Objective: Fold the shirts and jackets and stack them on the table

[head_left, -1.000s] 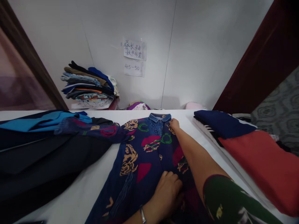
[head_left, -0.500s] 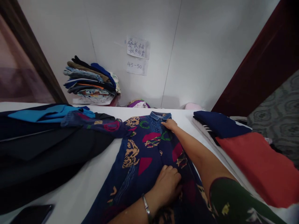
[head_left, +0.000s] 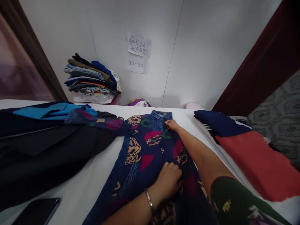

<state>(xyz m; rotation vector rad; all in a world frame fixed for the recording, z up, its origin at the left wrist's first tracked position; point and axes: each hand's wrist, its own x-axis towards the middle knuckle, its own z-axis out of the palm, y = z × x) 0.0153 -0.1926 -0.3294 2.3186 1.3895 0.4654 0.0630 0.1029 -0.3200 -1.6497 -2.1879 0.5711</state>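
A long dark-blue patterned shirt (head_left: 150, 147) with a denim collar lies face up on the white table, its collar pointing to the wall. Its left-lying sleeve rests across the dark clothes beside it. My left hand (head_left: 169, 178), a silver bracelet on the wrist, has its fingers curled on the shirt's front at mid-body; the fingertips are hidden underneath. Farther up, just below the collar, my right hand (head_left: 172, 125) pinches the edge of the shirt.
Dark garments (head_left: 51, 156) with a bright-blue one (head_left: 49, 112) cover the left side. A phone (head_left: 37, 212) lies at front left. Folded clothes, navy (head_left: 220, 122) and red (head_left: 257, 162), lie at right. A clothes stack (head_left: 93, 79) stands at back left, below paper signs (head_left: 139, 47).
My right hand has shifted slightly down and right along the shirt front, away from the collar. My left hand stays at nearly the same spot. The view has moved a little.
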